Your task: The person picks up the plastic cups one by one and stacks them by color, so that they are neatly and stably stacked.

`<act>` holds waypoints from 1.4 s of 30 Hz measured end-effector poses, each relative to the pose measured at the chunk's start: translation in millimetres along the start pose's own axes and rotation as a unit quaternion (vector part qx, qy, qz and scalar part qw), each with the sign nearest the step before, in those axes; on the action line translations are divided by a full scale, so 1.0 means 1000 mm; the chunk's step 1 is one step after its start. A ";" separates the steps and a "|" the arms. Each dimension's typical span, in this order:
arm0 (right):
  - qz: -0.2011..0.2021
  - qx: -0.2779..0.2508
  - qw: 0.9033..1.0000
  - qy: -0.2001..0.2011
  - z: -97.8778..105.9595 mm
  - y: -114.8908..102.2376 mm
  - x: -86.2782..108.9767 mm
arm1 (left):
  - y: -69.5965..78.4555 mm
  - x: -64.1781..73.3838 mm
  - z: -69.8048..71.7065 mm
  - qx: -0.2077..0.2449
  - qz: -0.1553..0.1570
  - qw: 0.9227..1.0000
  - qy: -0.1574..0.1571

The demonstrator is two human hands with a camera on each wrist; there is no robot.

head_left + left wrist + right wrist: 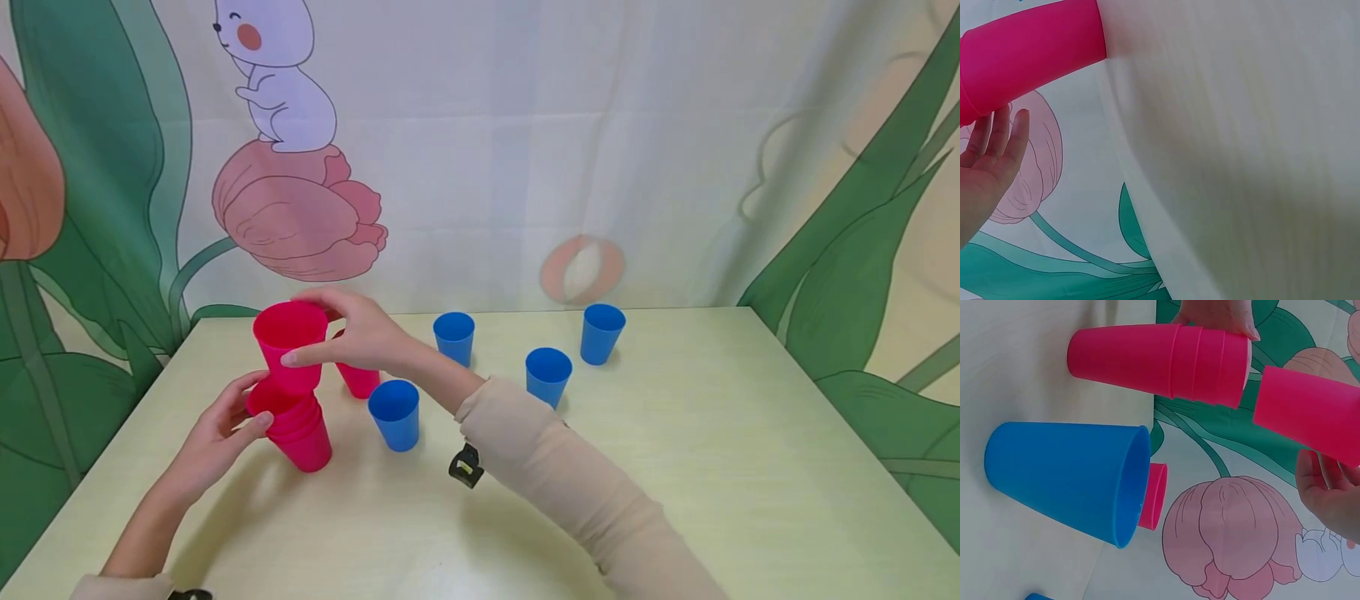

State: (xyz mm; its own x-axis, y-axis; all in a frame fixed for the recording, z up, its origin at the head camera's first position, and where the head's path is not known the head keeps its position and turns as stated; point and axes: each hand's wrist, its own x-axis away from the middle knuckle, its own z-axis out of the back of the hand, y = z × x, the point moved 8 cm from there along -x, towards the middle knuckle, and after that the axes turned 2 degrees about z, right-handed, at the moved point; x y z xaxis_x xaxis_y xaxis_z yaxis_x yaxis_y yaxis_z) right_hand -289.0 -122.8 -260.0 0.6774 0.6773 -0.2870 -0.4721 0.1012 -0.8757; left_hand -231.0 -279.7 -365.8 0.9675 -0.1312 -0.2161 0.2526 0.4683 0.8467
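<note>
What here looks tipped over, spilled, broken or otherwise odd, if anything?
Nothing stands out. The four blue cups stand upright; the left hand holds the pink stack, and the right hand holds another pink cup above it. I see no spills or cracks, though some cups are partly hidden.

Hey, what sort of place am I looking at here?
Probably an indoor play or activity corner, though the wider room is out of view. A pale table stands before a backdrop printed with cartoon plants, with red cups and blue cups for handling.
</note>
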 end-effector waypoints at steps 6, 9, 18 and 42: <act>0.000 0.002 1.000 -0.030 -0.010 0.004 -0.006 | -0.002 0.000 0.000 0.001 0.004 1.000 -0.001; -0.003 0.000 0.999 -0.040 -0.013 0.005 -0.007 | -0.001 0.000 0.000 0.005 0.001 1.000 -0.003; -0.017 0.014 0.998 -0.053 -0.021 0.014 -0.011 | 0.001 0.000 -0.001 0.013 -0.006 1.000 -0.005; -0.064 0.074 0.992 -0.081 -0.046 0.039 -0.011 | 0.003 -0.001 0.000 0.018 -0.035 0.999 0.001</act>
State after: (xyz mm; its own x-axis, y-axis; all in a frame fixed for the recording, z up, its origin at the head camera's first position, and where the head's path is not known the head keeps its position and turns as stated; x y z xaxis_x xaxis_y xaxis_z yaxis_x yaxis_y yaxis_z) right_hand -288.4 -159.5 -308.5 0.6428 0.7594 -0.1004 -0.4739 0.2912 -0.8310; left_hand -230.9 -278.6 -363.0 0.9478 -0.1603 -0.2757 0.3184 0.4273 0.8462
